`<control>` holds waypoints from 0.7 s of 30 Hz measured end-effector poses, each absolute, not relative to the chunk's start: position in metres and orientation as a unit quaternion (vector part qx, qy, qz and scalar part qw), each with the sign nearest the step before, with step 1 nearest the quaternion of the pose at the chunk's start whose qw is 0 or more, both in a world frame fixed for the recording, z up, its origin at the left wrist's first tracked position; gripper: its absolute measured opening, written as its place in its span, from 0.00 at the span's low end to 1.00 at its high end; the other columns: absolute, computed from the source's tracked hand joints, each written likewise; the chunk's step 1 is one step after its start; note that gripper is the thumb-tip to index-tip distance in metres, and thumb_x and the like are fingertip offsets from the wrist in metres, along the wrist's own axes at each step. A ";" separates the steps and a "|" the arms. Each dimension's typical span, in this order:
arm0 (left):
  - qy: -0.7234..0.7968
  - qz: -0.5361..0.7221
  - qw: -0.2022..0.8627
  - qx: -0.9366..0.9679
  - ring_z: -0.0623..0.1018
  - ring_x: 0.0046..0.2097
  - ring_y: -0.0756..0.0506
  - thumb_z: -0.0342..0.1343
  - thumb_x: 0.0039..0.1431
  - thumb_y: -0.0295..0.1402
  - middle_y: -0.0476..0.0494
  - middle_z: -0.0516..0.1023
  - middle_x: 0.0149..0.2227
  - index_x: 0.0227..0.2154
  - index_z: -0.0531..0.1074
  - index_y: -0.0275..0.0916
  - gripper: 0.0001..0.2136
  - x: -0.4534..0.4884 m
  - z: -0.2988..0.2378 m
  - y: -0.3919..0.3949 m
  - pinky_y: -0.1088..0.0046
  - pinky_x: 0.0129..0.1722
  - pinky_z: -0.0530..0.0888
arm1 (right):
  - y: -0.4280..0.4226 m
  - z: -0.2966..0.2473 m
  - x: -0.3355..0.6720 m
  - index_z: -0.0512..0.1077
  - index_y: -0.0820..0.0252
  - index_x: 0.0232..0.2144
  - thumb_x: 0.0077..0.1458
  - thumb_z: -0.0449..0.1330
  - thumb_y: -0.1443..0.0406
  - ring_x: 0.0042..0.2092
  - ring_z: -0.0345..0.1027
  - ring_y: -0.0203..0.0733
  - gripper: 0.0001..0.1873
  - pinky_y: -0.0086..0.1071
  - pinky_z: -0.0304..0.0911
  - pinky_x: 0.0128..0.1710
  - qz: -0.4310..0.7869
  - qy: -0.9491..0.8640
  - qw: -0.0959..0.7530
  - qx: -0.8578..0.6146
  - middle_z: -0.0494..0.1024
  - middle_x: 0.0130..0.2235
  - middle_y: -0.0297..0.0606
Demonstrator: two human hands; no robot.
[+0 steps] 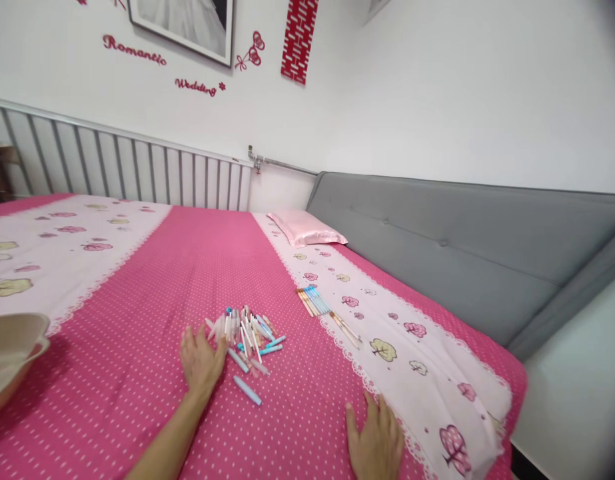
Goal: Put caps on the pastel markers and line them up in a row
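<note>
A loose pile of pens lies on the pink dotted bedsheet, in white, pink, blue and brown tones. My left hand rests at the left edge of the pile, fingers apart, its thumb side close to the nearest pens. One pale blue pen lies by itself in front of the pile. To the right, my right hand lies on the sheet with fingers spread and nothing in it. Beyond it, several pens are lined up side by side, blue and orange-brown, with brown-and-white pens just nearer to me.
A beige basin with a handle sits at the left edge. A pink pillow lies at the far corner, beside the grey headboard. A white radiator runs along the back wall, with a pipe to its right.
</note>
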State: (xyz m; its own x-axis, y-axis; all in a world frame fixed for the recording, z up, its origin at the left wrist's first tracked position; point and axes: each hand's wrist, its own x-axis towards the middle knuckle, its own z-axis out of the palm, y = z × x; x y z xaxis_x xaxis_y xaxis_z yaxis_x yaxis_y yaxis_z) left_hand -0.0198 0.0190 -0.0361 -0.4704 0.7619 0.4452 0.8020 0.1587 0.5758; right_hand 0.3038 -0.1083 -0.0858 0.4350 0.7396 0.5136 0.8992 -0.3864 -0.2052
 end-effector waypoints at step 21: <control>-0.727 -0.320 -0.005 -0.608 0.59 0.61 0.39 0.39 0.55 0.48 0.33 0.61 0.59 0.53 0.62 0.30 0.30 -0.086 -0.068 -0.164 0.56 0.60 0.57 | -0.122 -0.070 0.304 0.66 0.69 0.52 0.55 0.45 0.52 0.56 0.56 0.58 0.31 0.48 0.47 0.54 -0.129 -0.521 0.204 -0.819 0.65 0.55 0.56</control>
State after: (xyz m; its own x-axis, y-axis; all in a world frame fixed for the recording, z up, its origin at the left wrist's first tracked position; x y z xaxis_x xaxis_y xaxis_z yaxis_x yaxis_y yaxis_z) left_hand -0.0860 -0.1642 -0.0678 -0.2618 0.8863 0.3820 0.8804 0.0572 0.4708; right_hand 0.3037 -0.1222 -0.0703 0.4235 0.8008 0.4235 0.9059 -0.3739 -0.1989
